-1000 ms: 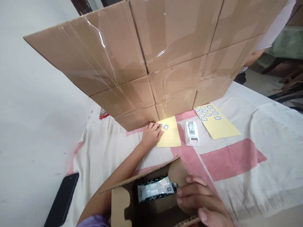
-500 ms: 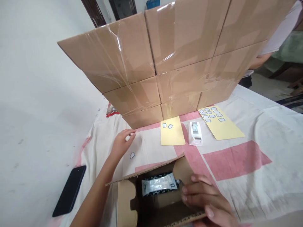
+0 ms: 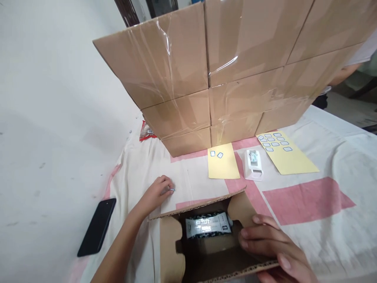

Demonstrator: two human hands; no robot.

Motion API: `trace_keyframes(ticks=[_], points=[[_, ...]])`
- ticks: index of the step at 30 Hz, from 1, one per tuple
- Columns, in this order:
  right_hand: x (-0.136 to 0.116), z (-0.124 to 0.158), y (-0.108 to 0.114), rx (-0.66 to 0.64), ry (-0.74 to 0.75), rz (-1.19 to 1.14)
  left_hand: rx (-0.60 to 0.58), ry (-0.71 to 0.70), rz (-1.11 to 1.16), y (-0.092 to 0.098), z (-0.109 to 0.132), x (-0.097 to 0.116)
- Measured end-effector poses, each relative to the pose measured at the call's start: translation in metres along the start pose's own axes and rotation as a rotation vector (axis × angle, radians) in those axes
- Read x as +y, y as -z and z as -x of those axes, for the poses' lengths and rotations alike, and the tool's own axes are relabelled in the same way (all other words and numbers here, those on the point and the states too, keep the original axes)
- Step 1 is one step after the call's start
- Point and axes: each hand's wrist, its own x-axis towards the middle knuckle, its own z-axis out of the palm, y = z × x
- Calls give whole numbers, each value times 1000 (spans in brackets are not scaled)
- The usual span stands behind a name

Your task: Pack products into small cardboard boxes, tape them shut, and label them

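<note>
Carton of corrugated cardboard, open at the top, is noted on the near side of the cloth-covered worktop. A silver squeeze tube is contained inside, laid lengthwise, its cap directed to the right; dark patterned material is seen along both of its long sides. The printed characters are partly obscured by glare.

The hands are held well apart. The right end of the carton is clasped by the right hand, the fingers being spread over the end flap and the thumb placed by the near rim. The left hand is positioned low over the worktop, beyond the far left corner of the carton. A small blue-edged sticker is pinched at its fingertips; only a sliver of it is exposed.

Farther back, a yellow card is found bearing two blue-bordered stickers near its upper left corner. To its right a white plastic dispenser is placed, and beyond that a second yellow card, on which a cluster of similar stickers is carried. All are backed by a taped cardboard partition. A red-edged packet is partly hidden behind its left end. A black smartphone is located at far left, beside the wall.
</note>
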Motion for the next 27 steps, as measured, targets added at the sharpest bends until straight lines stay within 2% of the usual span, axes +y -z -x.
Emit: trace_keyframes(ticks=[3, 5, 11, 14, 17, 21, 27], points=[[-1, -8, -2, 36, 27, -4, 0, 1, 63, 3, -20, 11], [-1, -12, -5, 81, 35, -11, 12, -13, 107, -2, -48, 23], [-2, -14, -11, 139, 50, -56, -70, -66, 191, -53, -167, 75], [-1, -17, -11, 138, 37, -88, -120, -75, 166, -77, -207, 101], [-1, -22, -7, 149, 30, -108, -179, -87, 95, -92, -224, 119], [0, -24, -4, 114, -16, -146, -258, -97, -61, -104, -226, 131], [3, -10, -12, 222, -44, -174, -242, -97, -275, -107, -221, 149]])
